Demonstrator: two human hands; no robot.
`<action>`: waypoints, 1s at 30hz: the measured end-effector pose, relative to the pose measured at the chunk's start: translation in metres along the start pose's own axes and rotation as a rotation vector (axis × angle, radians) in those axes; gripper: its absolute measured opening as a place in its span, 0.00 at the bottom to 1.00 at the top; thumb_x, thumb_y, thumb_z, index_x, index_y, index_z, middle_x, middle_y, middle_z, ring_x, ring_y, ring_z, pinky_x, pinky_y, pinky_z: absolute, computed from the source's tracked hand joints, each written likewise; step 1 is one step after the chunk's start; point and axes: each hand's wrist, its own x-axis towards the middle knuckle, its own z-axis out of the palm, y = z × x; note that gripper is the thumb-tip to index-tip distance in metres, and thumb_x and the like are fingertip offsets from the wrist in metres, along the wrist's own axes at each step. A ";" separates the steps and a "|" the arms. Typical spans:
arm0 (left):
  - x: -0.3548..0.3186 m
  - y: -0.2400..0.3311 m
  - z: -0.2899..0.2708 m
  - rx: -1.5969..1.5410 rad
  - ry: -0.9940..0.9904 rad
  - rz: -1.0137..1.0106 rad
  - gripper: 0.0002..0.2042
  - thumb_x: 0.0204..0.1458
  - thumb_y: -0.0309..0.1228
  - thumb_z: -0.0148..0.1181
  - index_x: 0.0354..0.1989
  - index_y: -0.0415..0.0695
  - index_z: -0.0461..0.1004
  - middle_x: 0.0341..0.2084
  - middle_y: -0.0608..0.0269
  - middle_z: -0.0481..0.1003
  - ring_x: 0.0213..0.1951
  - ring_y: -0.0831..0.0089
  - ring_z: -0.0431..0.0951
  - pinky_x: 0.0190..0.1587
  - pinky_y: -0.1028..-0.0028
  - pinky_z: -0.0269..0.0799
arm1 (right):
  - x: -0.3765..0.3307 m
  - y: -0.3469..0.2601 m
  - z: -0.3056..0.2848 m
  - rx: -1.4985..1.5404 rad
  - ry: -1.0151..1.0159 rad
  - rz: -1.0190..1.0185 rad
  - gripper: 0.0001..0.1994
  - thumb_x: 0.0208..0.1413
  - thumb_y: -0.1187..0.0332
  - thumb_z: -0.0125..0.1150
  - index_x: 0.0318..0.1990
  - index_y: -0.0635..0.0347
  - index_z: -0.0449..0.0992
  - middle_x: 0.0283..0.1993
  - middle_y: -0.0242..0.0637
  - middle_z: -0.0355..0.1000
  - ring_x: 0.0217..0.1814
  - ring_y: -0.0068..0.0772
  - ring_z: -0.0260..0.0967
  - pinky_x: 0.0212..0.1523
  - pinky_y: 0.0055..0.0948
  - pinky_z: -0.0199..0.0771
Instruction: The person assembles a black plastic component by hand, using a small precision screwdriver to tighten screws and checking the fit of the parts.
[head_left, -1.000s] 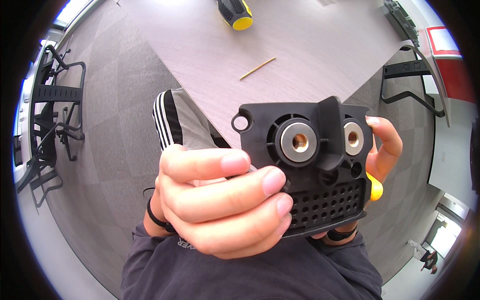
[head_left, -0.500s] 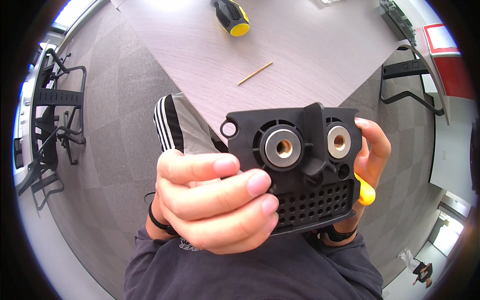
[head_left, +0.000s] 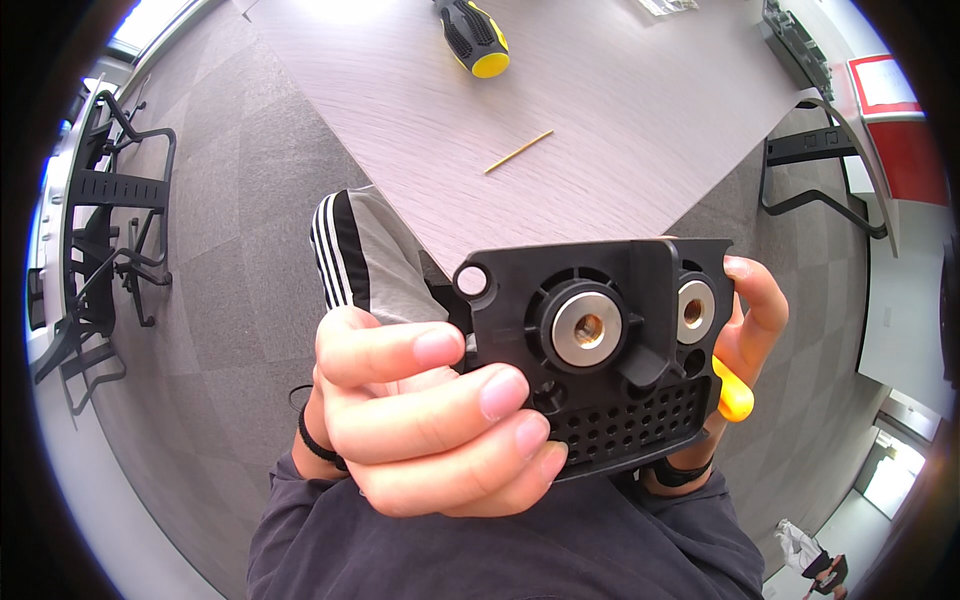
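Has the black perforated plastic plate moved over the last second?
Yes, slightly: down the picture. The black perforated plastic plate now shows farther below the thin wooden stick than before.

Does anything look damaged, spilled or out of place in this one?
Nothing looks spilled, and the visible face of the black plastic part shows no obvious damage. Only the thin tan stick seems slightly odd: it lies loose on the table, apart from the black-and-yellow handle.

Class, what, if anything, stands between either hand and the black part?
Nothing visible blocks the left hand: its fingers lie over the lower left of the black part. At the right hand, a yellow piece pokes out beside the part's edge; the rest is hidden.
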 end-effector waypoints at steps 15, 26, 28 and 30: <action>-0.001 -0.004 -0.001 0.011 0.030 0.033 0.07 0.48 0.28 0.55 0.26 0.62 0.75 0.33 0.84 0.71 0.40 0.88 0.73 0.45 0.79 0.68 | 0.006 -0.002 0.000 0.019 -0.076 -0.048 0.37 0.37 0.67 0.56 0.61 0.64 0.53 0.61 0.50 0.58 0.22 0.14 0.53 0.18 0.15 0.54; -0.001 -0.004 0.003 0.058 0.080 0.031 0.05 0.48 0.33 0.56 0.26 0.64 0.75 0.31 0.86 0.71 0.38 0.89 0.72 0.43 0.78 0.66 | 0.003 -0.002 0.001 0.032 -0.025 0.017 0.39 0.34 0.69 0.59 0.60 0.64 0.53 0.61 0.48 0.57 0.34 0.19 0.63 0.20 0.13 0.57; -0.002 -0.003 0.001 0.080 0.078 0.027 0.05 0.49 0.34 0.55 0.27 0.64 0.75 0.32 0.86 0.71 0.37 0.89 0.72 0.42 0.77 0.66 | 0.005 -0.002 0.002 0.033 -0.029 0.009 0.39 0.34 0.69 0.58 0.60 0.64 0.53 0.61 0.48 0.57 0.35 0.19 0.63 0.20 0.13 0.57; -0.001 -0.001 -0.002 0.098 0.026 0.010 0.05 0.50 0.35 0.55 0.29 0.65 0.75 0.33 0.86 0.70 0.37 0.89 0.72 0.42 0.77 0.66 | 0.008 -0.005 0.002 0.014 -0.053 0.005 0.39 0.33 0.71 0.59 0.60 0.63 0.53 0.60 0.48 0.57 0.36 0.18 0.63 0.21 0.13 0.58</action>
